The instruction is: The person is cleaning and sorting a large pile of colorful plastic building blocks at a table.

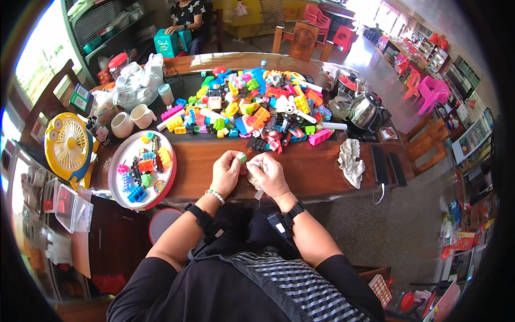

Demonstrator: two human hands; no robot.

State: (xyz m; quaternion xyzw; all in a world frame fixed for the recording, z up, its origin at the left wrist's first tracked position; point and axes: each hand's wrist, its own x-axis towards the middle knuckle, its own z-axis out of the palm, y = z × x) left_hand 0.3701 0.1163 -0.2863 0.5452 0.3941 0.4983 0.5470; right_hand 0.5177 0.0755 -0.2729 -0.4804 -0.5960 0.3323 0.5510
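Observation:
Between the fingertips of my left hand point(226, 171) is a small light green toy block point(241, 157). My right hand point(268, 173), close beside it, grips a crumpled beige cloth point(255, 182) that hangs below the fingers. Beyond both hands, a large heap of colourful plastic toy bricks point(245, 116) covers the dark middle of the wooden table point(201, 169). To the left, a round white tray with a red side point(174, 177) holds blue, orange and green bricks and small toy parts.
At the left stand a yellow toy-shaped fan point(67, 147), two cream cups point(142, 116) and a bowl of cups point(139, 94). A metal kettle point(364, 110), a crumpled white cloth point(351, 163) and two black phone-like devices point(378, 164) are at the right. Across the table, a person point(189, 18) sits.

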